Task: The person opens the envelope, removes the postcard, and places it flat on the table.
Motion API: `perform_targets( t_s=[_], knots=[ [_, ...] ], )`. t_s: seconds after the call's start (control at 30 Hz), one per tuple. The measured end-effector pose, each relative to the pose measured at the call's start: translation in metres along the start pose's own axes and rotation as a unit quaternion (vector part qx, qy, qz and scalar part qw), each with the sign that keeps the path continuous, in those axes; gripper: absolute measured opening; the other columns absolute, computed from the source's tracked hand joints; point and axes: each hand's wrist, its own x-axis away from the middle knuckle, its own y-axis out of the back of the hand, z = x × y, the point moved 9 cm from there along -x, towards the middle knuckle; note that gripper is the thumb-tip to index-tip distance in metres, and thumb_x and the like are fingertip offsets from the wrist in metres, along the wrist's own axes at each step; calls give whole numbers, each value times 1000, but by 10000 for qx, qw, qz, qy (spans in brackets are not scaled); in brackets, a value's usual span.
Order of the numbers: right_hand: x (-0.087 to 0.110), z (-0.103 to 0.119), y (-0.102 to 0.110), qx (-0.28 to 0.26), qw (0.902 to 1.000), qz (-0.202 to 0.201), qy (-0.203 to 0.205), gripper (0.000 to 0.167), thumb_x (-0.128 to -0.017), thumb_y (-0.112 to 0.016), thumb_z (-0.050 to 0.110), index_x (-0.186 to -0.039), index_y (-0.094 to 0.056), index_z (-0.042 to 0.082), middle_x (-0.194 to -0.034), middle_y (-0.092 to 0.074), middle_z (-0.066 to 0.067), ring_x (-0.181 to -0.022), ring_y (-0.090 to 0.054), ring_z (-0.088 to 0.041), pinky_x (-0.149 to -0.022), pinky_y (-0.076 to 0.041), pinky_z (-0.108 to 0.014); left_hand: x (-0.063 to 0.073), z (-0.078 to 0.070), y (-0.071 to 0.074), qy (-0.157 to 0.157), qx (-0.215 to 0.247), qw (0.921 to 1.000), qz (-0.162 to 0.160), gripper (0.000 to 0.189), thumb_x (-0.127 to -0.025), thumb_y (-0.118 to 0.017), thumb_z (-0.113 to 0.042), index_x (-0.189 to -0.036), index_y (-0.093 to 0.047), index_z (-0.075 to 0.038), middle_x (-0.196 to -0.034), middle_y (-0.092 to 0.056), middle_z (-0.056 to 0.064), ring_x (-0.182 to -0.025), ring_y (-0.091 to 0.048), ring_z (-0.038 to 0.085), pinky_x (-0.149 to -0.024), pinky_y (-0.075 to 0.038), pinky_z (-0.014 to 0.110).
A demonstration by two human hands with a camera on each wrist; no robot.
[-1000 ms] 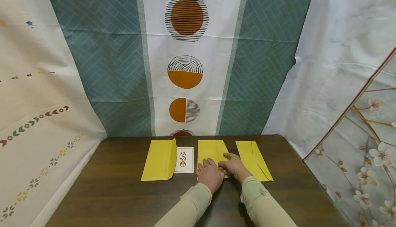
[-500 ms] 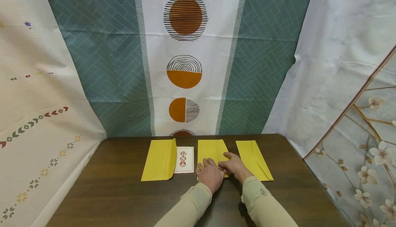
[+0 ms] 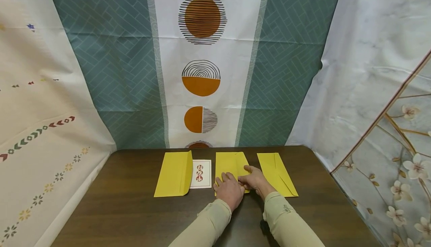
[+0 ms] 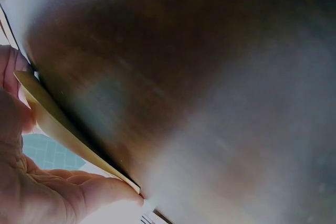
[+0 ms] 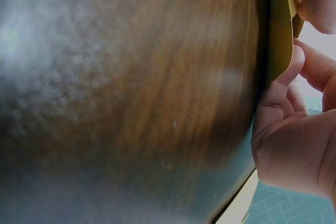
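In the head view, a yellow envelope [image 3: 225, 161] lies flat at the middle of the table, its right part folded over like a flap. My left hand [image 3: 230, 191] rests on its near left part with fingers spread. My right hand [image 3: 254, 180] grips its near right edge, fingers bent. The hands nearly meet over the near edge. In the left wrist view, the envelope [image 4: 68, 132] bows slightly off the tabletop beneath the left hand [image 4: 39, 195]. The right wrist view shows the right hand [image 5: 296, 140] at the raised envelope edge [image 5: 281, 40]; the fingertips are partly hidden.
Left of the hands lie a white card [image 3: 201, 174] with red characters and another yellow envelope [image 3: 171, 174] overlapping its side. A third yellow envelope [image 3: 277, 174] is at the right. The dark wooden table [image 3: 134, 217] has patterned cloths [image 3: 128, 71] hanging around it.
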Motion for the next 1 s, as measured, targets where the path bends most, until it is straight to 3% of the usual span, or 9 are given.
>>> perform_targets(
  t_s=[0.17,0.3,0.4,0.53,0.63,0.87,1.0],
  knots=[
    [1,-1,0,-52,10000,25,40,76,-97,-78,7,-162,-39,-1,-106,-74,-18,-62,-69,-8,-58,-56,-21,2,0,0,-3,29,10000,-91,73,-95,-76,-45,-138,-57,10,-140,-65,29,-128,-63,53,-105,-54,65],
    [2,-1,1,-46,10000,-37,68,76,-96,-79,6,-161,-41,0,-125,-69,-25,-63,-69,-8,-59,-56,-21,1,1,-6,-51,-41,9992,-391,68,-93,-75,-43,-134,-59,9,-134,-69,27,-122,-66,52,-99,-57,64],
    [2,-1,1,13,9999,-134,104,78,-94,-81,7,-161,-42,1,-136,-64,-28,-60,-66,-8,-58,-56,-22,1,0,-6,-79,-33,9991,-408,68,-93,-75,-43,-135,-59,9,-134,-69,27,-122,-66,52,-98,-57,64],
    [2,0,1,57,9996,-229,167,86,-89,-82,6,-163,-39,4,-129,-70,-26,-59,-62,-9,-57,-54,-23,1,0,-4,-87,17,9996,-257,71,-94,-75,-43,-136,-57,11,-137,-67,29,-126,-64,55,-102,-54,66],
    [1,2,-1,-11,9995,-213,249,92,-87,-82,3,-166,-35,6,-123,-77,-22,-66,-68,-10,-57,-55,-25,-2,1,-11,-90,-53,9993,-355,71,-94,-74,-43,-137,-57,11,-137,-68,28,-126,-64,54,-102,-55,66],
    [1,5,-5,-71,9990,-225,368,98,-88,-82,-3,-169,-28,7,-130,-76,-22,-77,-76,-13,-58,-55,-26,0,1,-4,-116,-137,9994,-299,67,-94,-74,-41,-134,-59,10,-136,-69,27,-124,-66,52,-101,-56,63],
    [0,6,-4,83,9989,-336,310,104,-88,-82,-2,-171,-21,6,-128,-77,-20,-98,-79,-20,-66,-58,-27,-3,2,-9,-87,-141,9996,-220,69,-93,-74,-41,-136,-57,10,-138,-67,27,-125,-65,53,-102,-56,64]
  ],
)
